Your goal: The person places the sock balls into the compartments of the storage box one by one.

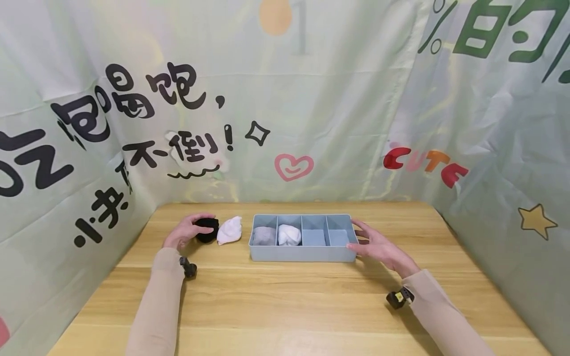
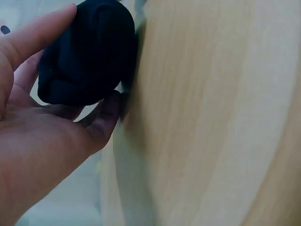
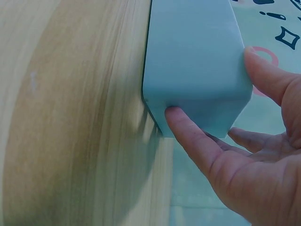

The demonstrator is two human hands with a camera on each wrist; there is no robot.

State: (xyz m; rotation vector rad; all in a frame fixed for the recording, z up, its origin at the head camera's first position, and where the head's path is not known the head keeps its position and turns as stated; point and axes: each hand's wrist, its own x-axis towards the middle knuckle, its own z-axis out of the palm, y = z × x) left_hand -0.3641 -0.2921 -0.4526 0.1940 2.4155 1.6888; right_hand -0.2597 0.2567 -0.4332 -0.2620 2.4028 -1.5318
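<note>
My left hand (image 1: 184,233) grips a rolled black sock (image 2: 89,52) between thumb and fingers, close over the table at the left. Just right of it lies a pale pinkish-white rolled sock (image 1: 229,230). A long blue-grey divided organizer box (image 1: 303,254) stands at the middle. Its leftmost compartment holds a grey rolled sock (image 1: 264,236), the one beside it a white rolled sock (image 1: 289,235). The two right compartments are bare. My right hand (image 1: 378,247) rests at the box's right end, its extended fingers touching the end wall and the thumb at the rim.
The wooden table (image 1: 285,306) carries all of these. Printed cloth (image 1: 347,113) hangs along its back and both sides. A small black wrist camera (image 1: 189,268) sits on the left sleeve, another camera (image 1: 399,297) on the right sleeve.
</note>
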